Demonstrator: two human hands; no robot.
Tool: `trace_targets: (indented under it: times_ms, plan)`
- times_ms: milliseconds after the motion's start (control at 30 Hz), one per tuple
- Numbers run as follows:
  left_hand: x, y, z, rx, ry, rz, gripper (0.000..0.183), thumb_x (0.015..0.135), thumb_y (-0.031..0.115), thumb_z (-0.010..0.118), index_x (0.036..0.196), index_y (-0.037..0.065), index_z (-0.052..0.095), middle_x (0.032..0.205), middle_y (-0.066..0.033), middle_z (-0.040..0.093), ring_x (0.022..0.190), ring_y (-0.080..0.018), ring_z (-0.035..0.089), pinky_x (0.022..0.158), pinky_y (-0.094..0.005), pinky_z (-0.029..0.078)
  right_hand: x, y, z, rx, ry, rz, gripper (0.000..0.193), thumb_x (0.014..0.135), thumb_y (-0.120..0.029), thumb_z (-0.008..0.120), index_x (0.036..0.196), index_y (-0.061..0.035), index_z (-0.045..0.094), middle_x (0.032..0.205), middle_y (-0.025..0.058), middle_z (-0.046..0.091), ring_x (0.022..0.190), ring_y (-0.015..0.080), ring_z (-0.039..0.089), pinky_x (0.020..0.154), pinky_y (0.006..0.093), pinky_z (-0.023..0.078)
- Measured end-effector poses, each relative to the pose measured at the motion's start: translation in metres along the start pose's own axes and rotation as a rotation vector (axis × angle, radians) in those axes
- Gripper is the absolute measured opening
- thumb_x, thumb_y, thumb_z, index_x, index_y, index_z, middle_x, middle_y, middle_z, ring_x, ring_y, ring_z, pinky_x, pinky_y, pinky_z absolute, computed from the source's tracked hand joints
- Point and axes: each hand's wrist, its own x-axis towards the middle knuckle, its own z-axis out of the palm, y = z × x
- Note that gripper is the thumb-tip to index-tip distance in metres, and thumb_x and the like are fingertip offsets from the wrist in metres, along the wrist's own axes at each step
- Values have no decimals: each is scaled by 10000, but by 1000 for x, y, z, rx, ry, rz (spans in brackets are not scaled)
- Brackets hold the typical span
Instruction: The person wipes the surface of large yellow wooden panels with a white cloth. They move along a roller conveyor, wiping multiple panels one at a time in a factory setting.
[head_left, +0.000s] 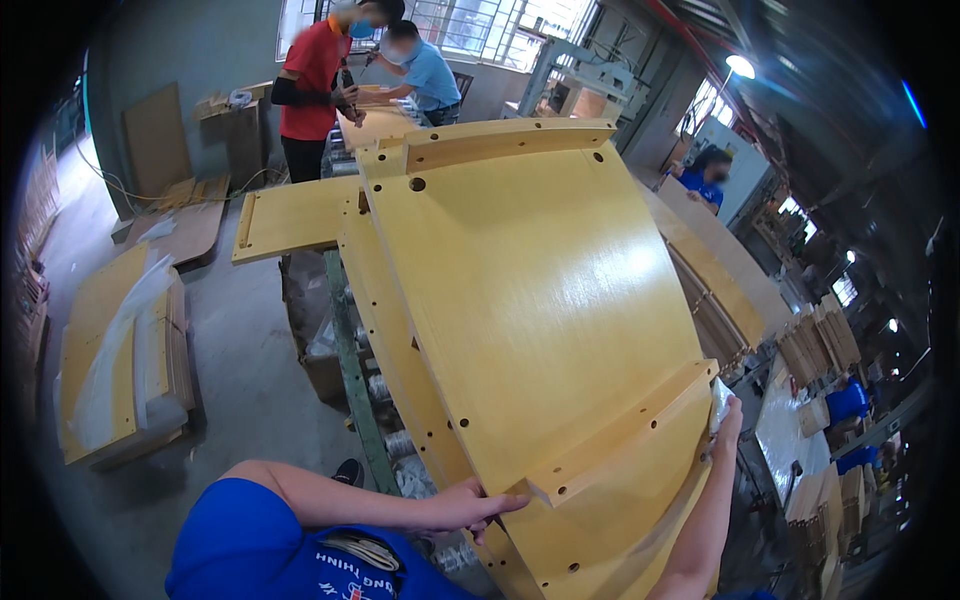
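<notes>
A large yellow lacquered wooden panel (520, 270) lies before me, with raised rails across its far and near ends and dark holes along its borders. My left hand (480, 507) grips its near left corner, thumb on top at the end of the near rail (630, 430), fingers curled under the edge. At the right end of that rail, my right hand (727, 428) is closed round a crumpled white cloth-like piece (720, 400) against the panel's edge. Its fingertips are partly hidden. Another yellow panel (385, 345) lies underneath, showing along the left and near sides.
A green metal frame (350, 390) stands under the panels. To the left, a stack of yellow panels (95, 350) with plastic sheeting rests on the floor. Two people (318, 90) work at a far table; another person (703, 180) is at the right. Stacked boards (715, 270) line the right side.
</notes>
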Motion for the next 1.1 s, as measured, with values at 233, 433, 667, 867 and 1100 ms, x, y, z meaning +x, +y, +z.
trace_targets:
  times_ms: [233, 433, 667, 867, 1100]
  plan:
    - [0, 62, -85, 30, -103, 104, 482, 921, 423, 529, 1164, 10, 482, 759, -19, 543, 431, -47, 375, 425, -216, 469, 45, -28, 94, -169, -45, -16, 436, 832, -383, 463, 950, 13, 602, 806, 58, 578, 716, 152, 529, 626, 321, 396]
    - [16, 114, -184, 19, -68, 50, 525, 905, 498, 515, 1129, 24, 499, 717, 5, 526, 429, -41, 350, 444, -227, 472, 74, -21, 200, -66, -95, -46, 432, 839, -352, 454, 1004, 23, 590, 919, 94, 604, 794, 201, 570, 705, 337, 433]
    - [37, 153, -278, 25, 10, 56, 631, 842, 611, 533, 835, -17, 603, 493, 17, 451, 379, -62, 402, 423, -233, 437, 96, 6, 305, -11, -162, 7, 326, 826, -340, 460, 861, -41, 585, 801, 82, 590, 738, 203, 569, 654, 368, 429]
    - [26, 168, -302, 98, 61, 52, 506, 904, 498, 512, 925, 1, 607, 508, 9, 480, 380, -72, 414, 402, -225, 428, 99, -86, 277, 685, -81, -135, 336, 928, -262, 365, 1135, -78, 556, 1076, 75, 615, 976, 235, 602, 830, 414, 491]
    - [31, 161, -299, 254, -348, -8, 459, 948, 395, 476, 1146, -12, 552, 883, -95, 668, 521, -97, 545, 505, -237, 473, 18, -175, 195, 1052, -439, -291, 384, 911, -221, 326, 1189, -40, 521, 1111, 159, 608, 1041, 310, 584, 875, 507, 458]
